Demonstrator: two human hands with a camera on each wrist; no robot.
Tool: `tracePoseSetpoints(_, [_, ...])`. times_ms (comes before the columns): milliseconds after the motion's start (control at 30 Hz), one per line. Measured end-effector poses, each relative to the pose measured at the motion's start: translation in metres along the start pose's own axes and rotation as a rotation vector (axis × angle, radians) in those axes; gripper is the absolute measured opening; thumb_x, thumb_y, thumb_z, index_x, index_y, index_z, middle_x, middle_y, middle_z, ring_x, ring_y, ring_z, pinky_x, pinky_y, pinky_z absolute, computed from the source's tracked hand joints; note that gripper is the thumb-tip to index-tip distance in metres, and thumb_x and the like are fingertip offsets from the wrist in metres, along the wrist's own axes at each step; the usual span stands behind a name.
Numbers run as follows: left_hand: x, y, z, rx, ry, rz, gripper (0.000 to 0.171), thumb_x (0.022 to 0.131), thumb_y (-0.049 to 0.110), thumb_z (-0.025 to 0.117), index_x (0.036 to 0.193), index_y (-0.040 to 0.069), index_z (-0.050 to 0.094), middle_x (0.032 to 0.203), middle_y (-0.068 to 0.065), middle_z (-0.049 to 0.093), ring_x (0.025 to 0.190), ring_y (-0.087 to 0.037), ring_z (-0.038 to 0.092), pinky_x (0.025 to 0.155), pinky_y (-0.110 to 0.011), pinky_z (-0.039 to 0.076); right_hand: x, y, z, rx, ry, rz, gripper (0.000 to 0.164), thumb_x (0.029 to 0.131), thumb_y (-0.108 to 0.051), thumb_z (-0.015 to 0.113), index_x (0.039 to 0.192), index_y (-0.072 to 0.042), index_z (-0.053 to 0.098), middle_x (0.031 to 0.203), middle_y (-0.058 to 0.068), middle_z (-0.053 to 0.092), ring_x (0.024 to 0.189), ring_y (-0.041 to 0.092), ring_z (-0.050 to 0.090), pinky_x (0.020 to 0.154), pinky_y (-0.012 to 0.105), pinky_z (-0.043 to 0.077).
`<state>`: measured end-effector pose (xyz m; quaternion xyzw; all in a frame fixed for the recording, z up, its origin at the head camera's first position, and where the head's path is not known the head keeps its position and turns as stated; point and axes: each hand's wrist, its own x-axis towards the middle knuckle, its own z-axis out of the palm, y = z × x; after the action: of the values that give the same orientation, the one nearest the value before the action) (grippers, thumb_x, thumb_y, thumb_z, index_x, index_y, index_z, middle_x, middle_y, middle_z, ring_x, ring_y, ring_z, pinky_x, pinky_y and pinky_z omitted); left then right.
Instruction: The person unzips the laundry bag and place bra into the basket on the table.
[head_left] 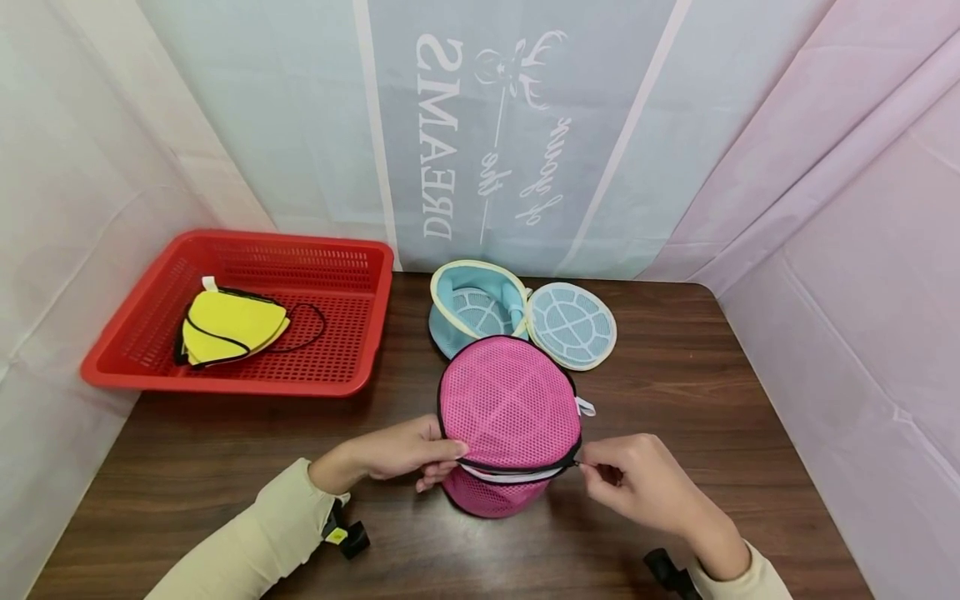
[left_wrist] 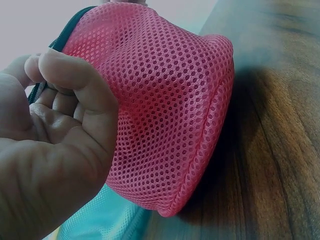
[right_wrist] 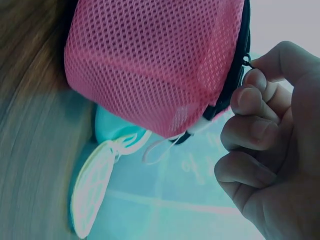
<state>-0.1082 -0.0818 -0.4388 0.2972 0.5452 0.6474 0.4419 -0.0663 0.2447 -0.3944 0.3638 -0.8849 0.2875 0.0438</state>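
Observation:
A round pink mesh laundry bag (head_left: 510,404) stands at the middle of the table, its lid tipped toward the head camera. My left hand (head_left: 405,450) grips the black-edged rim at the near left, thumb on top of the lid. At the near right, my right hand (head_left: 637,479) pinches the small zipper pull (right_wrist: 247,61) between thumb and forefinger. Along the front of the rim the zipper gapes, and a white strip shows inside. A white loop tag (head_left: 585,407) sticks out on the right. In the left wrist view the mesh side (left_wrist: 160,110) fills the middle.
Behind the pink bag stands a blue mesh bag (head_left: 442,329) with yellow trim, its round lid (head_left: 572,325) folded out to the right. A red plastic basket (head_left: 360,367) at the back left holds a folded yellow item (head_left: 232,323) with black edging. Cloth walls surround the table.

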Motion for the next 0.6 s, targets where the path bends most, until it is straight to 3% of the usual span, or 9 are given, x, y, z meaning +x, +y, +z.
tracePoseSetpoints(200, [-0.001,0.003,0.000,0.013,-0.024,-0.005,0.045,0.101,0.016,0.040,0.067,-0.013,0.036,0.055,-0.001,0.040,0.044,-0.009,0.041,0.044,-0.020,0.039,-0.001,0.010,-0.006,-0.024,0.008,0.020,0.036,0.074,-0.004,0.064,0.060,-0.028,0.041,0.053,-0.017,0.034,0.050,-0.009,0.030,0.045,0.006,0.024])
tracePoseSetpoints(433, [-0.001,0.006,0.000,0.088,-0.061,-0.034,0.042,0.100,0.024,0.045,0.065,0.001,0.042,0.056,0.006,0.041,0.045,-0.006,0.040,0.045,-0.019,0.038,0.001,0.023,-0.009,-0.026,0.071,-0.017,0.037,0.073,-0.001,0.064,0.061,-0.028,0.041,0.055,-0.018,0.032,0.050,-0.008,0.030,0.045,0.006,0.024])
tracePoseSetpoints(600, [0.000,0.005,0.002,0.087,-0.066,-0.020,0.044,0.100,0.021,0.044,0.066,-0.006,0.039,0.055,0.004,0.040,0.045,-0.006,0.038,0.045,-0.019,0.037,0.001,0.028,-0.008,-0.055,0.083,0.004,0.034,0.076,-0.004,0.064,0.063,-0.029,0.044,0.057,-0.019,0.035,0.050,-0.007,0.033,0.046,0.007,0.026])
